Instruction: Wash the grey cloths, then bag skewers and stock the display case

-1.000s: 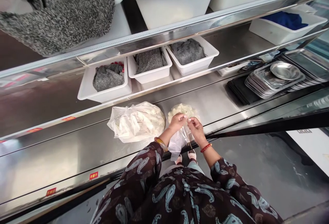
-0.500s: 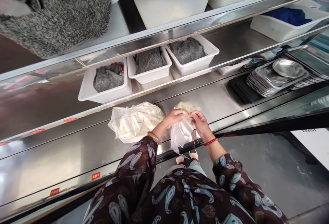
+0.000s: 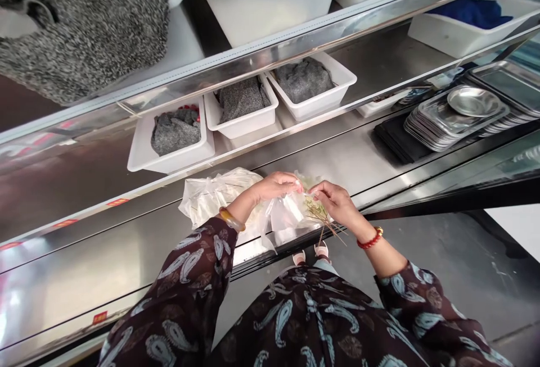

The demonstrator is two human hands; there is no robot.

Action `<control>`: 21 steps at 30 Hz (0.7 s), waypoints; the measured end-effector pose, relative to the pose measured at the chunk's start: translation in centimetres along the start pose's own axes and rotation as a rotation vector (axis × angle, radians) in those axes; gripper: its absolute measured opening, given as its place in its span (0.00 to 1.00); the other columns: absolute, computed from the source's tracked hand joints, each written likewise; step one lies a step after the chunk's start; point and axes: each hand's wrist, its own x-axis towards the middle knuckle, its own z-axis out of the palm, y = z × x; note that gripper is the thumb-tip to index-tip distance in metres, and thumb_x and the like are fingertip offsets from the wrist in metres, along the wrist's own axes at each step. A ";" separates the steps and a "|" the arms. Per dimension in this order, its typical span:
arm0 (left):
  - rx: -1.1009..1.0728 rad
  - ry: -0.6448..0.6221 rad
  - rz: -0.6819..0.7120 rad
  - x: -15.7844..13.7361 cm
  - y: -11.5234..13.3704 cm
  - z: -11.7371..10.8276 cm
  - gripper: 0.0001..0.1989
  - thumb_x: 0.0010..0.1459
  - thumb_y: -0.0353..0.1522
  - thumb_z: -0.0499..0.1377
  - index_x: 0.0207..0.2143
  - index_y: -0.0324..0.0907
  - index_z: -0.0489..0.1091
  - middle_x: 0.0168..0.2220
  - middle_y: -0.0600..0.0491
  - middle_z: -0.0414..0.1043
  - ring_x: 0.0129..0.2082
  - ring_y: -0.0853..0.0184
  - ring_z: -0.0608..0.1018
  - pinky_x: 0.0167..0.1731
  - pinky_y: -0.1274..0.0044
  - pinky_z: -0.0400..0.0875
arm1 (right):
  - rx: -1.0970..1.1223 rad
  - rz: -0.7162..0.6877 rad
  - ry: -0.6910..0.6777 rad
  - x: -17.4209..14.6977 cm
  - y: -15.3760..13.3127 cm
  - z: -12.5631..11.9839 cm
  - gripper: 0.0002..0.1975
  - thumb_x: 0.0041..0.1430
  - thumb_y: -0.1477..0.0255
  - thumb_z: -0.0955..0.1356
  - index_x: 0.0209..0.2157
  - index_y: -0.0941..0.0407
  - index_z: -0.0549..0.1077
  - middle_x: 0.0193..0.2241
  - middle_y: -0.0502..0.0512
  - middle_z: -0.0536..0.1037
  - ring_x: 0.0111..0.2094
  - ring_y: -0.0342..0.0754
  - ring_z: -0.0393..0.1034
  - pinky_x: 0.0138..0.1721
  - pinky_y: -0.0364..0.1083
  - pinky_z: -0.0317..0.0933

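My left hand (image 3: 276,186) pinches the thin clear plastic bag (image 3: 284,214) near its upper edge. Close by on the right, my right hand (image 3: 335,201) has thumb and forefinger pressed together on the same bag. Several thin skewers (image 3: 325,222) with pale greenish food at their upper ends show under my right hand, their bare sticks pointing toward me past the counter's edge. How much of the food lies inside the bag is hard to make out. A second, fuller plastic bag (image 3: 202,195) lies to the left, partly behind my left forearm.
On the shelf above stand white tubs (image 3: 141,153) holding grey cloths (image 3: 177,131). Stacked metal trays (image 3: 430,125) with a round metal dish (image 3: 472,100) sit to the right beside black trays (image 3: 394,139). A dark rail (image 3: 253,266) edges the steel counter (image 3: 105,249) in front of me.
My forearms have spread wider apart, and my hands have opened a little more distance between them. The bag's loose part has shifted left, and the skewers with their food are more exposed.
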 end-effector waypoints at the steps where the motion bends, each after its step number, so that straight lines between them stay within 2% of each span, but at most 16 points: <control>1: -0.015 -0.002 0.000 -0.3 0.0 0.2 0.22 0.55 0.49 0.60 0.32 0.38 0.79 0.34 0.47 0.75 0.33 0.64 0.75 0.33 0.76 0.68 | -0.049 -0.019 -0.024 -0.2 -0.3 -0.2 0.12 0.64 0.64 0.62 0.35 0.53 0.74 0.28 0.52 0.76 0.31 0.48 0.69 0.36 0.47 0.62; 5: -0.053 0.008 0.003 -1.2 -1.0 1.3 0.22 0.56 0.49 0.59 0.31 0.38 0.78 0.32 0.48 0.75 0.32 0.65 0.75 0.31 0.77 0.67 | -0.070 -0.009 -0.101 -0.6 0.1 0.3 0.10 0.62 0.66 0.63 0.30 0.53 0.71 0.25 0.50 0.74 0.27 0.46 0.66 0.32 0.45 0.60; 7: -0.073 0.014 -0.026 -1.6 -1.9 2.1 0.21 0.57 0.48 0.58 0.30 0.38 0.78 0.33 0.48 0.75 0.32 0.66 0.75 0.31 0.77 0.67 | 0.037 0.089 -0.108 -0.8 1.2 1.1 0.10 0.60 0.64 0.64 0.28 0.54 0.70 0.23 0.49 0.73 0.24 0.45 0.65 0.29 0.44 0.60; 10: -0.135 0.090 -0.087 -2.3 -3.2 3.4 0.20 0.58 0.46 0.58 0.31 0.39 0.76 0.37 0.48 0.77 0.37 0.64 0.75 0.36 0.77 0.67 | 0.223 0.244 -0.072 -0.7 3.0 2.1 0.12 0.57 0.60 0.66 0.27 0.54 0.70 0.21 0.48 0.73 0.22 0.44 0.64 0.25 0.43 0.60; 12: -0.186 0.154 -0.136 -2.7 -3.7 4.1 0.19 0.58 0.46 0.57 0.31 0.39 0.75 0.41 0.47 0.77 0.40 0.63 0.75 0.38 0.76 0.67 | 0.279 0.271 -0.061 -0.3 3.7 2.6 0.13 0.55 0.59 0.67 0.26 0.55 0.71 0.21 0.48 0.73 0.23 0.43 0.65 0.26 0.42 0.60; 14: -0.217 0.201 -0.200 -3.0 -3.9 4.5 0.19 0.58 0.46 0.57 0.31 0.39 0.74 0.42 0.47 0.77 0.40 0.63 0.75 0.36 0.77 0.67 | 0.275 0.248 -0.061 0.3 4.0 2.8 0.14 0.54 0.59 0.68 0.26 0.55 0.72 0.21 0.47 0.73 0.24 0.43 0.66 0.27 0.42 0.61; 17: -0.242 0.272 -0.264 -3.2 -3.9 4.7 0.19 0.59 0.46 0.55 0.31 0.40 0.73 0.37 0.48 0.76 0.36 0.65 0.74 0.32 0.78 0.65 | 0.189 0.172 -0.075 1.1 4.1 2.5 0.13 0.54 0.60 0.69 0.28 0.55 0.75 0.26 0.50 0.76 0.28 0.46 0.69 0.32 0.44 0.63; 21: -0.336 0.435 -0.226 -3.4 -4.8 4.8 0.17 0.60 0.45 0.55 0.27 0.42 0.68 0.32 0.51 0.75 0.32 0.68 0.73 0.33 0.78 0.65 | 0.064 0.141 -0.030 0.4 5.6 1.7 0.13 0.59 0.61 0.64 0.34 0.53 0.77 0.34 0.53 0.80 0.37 0.49 0.72 0.44 0.49 0.65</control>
